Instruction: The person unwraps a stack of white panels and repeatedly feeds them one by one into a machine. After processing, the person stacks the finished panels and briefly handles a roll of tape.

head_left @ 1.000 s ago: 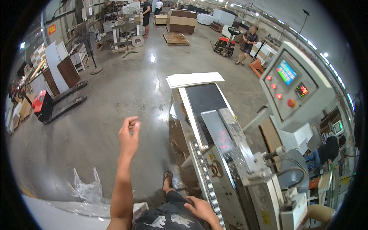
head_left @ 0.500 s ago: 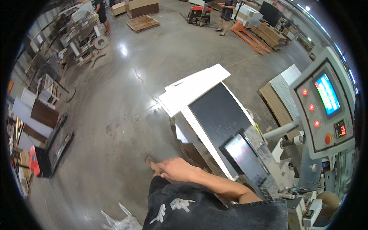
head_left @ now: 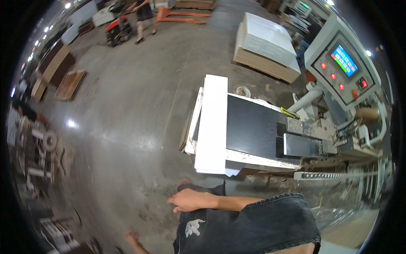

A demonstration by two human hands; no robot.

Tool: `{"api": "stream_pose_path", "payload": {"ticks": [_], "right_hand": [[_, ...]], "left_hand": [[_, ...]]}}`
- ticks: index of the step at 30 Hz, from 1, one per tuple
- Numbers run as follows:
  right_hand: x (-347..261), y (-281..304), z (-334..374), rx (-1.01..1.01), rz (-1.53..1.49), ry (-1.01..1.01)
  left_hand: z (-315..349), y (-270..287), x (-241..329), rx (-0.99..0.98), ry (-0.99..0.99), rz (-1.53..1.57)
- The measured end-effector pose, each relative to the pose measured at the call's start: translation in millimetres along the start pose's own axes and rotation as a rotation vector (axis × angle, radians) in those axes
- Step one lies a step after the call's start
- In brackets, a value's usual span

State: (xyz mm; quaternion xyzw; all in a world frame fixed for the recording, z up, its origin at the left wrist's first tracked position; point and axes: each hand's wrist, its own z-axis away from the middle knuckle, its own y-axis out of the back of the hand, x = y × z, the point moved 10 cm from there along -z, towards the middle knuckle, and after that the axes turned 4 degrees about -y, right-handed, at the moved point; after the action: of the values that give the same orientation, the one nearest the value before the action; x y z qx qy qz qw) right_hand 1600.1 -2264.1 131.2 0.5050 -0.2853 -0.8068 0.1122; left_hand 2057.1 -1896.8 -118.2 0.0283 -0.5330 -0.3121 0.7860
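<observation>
My right hand (head_left: 191, 200) hangs in front of my dark clothing, its fingers loosely apart and nothing in it. At the lower edge, small and blurred, is my left hand (head_left: 132, 235); its fingers cannot be made out. Nearest to the right hand, beyond it, long white boards (head_left: 212, 122) lie across the left end of a machine's outfeed table. That table has a black top (head_left: 253, 125) with a white, scuffed border. Neither hand touches the boards. A yellow-green utility knife (head_left: 289, 112) lies on the table's far side, near a narrow dark block with a white edge (head_left: 306, 145).
A tilted control panel (head_left: 344, 63) with lit red buttons stands at right on a grey arm. Beyond the table are a pallet stack of white panels (head_left: 268, 44) and a tape roll (head_left: 242, 91). Farther back are a person (head_left: 144, 15), an orange pallet jack (head_left: 179, 16) and a wooden pallet (head_left: 71, 85).
My view has swung right, so the table, panel and background sit differently in it. The left hand has come into view at the lower edge. The right hand still holds nothing.
</observation>
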Motion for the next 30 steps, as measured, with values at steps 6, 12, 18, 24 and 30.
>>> {"api": "stream_pose_path", "payload": {"ticks": [6, 12, 18, 24, 30], "right_hand": [[65.9, 78.5, -159.9, 0.172, 0.015, -0.147], [115.4, 232.9, -264.5, 0.468, -0.076, -0.256], [177.0, 392.8, -289.4, 0.717, -0.131, -0.447], [298.5, 425.5, -294.7, 0.567, -0.115, -0.93], [315.0, 523.2, -275.6, 0.872, -0.473, -1.005]], "left_hand": [[-231.1, -43.0, 288.9, 0.125, -0.429, 0.061], [-286.3, -272.3, 169.3, -0.499, 0.073, -0.514], [-234.8, -529.4, 203.5, -0.897, 0.251, -0.739], [-379.6, -675.1, 347.5, -0.992, 0.181, -0.854], [-539.3, -882.3, 567.4, -1.081, 0.034, -0.747]]}}
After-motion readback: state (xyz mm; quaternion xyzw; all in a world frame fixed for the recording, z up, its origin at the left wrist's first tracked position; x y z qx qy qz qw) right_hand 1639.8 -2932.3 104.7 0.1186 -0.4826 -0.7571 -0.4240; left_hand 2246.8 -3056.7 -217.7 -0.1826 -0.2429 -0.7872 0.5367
